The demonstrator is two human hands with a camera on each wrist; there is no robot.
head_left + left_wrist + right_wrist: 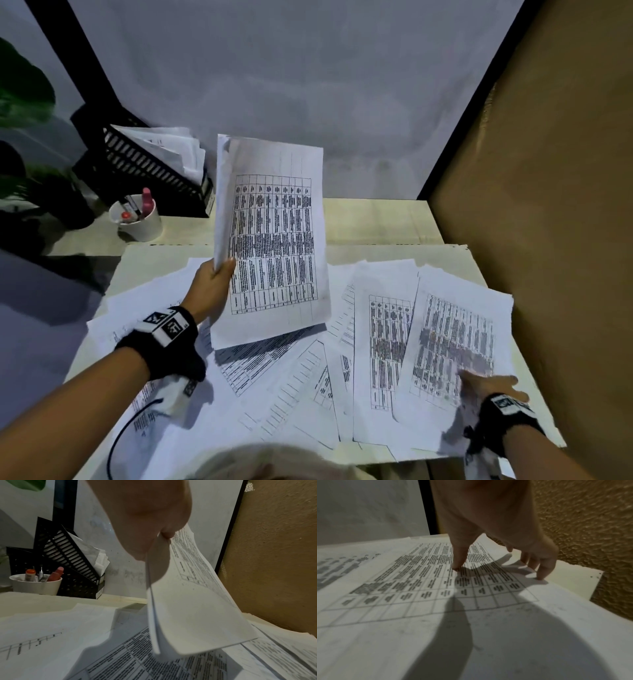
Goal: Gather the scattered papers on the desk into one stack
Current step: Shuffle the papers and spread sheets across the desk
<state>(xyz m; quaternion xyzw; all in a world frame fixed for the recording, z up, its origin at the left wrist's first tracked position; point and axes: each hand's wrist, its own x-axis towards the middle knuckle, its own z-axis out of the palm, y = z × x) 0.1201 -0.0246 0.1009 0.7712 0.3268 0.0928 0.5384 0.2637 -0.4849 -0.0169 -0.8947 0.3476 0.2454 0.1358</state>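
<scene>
A few sheets (270, 236) are pinched upright in the left hand (212, 287), kept clear of the desk (376, 219); the rightmost sheet (455, 346) is pressed by the right hand (486, 383), fingers spread (probably for sliding).

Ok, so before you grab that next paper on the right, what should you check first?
1. Left hand grips the held bundle: ok.
2. Bundle's edges lined up: not ok, sheets fan apart at the bottom in the left wrist view.
3. Right hand touches the rightmost sheet: ok, fingers press on it.
4. That sheet pinched for lifting: not ok, it still lies flat.
5. Only one sheet under the fingers: cannot tell.
6. Loose papers left on the desk: not ok, many remain.
</scene>
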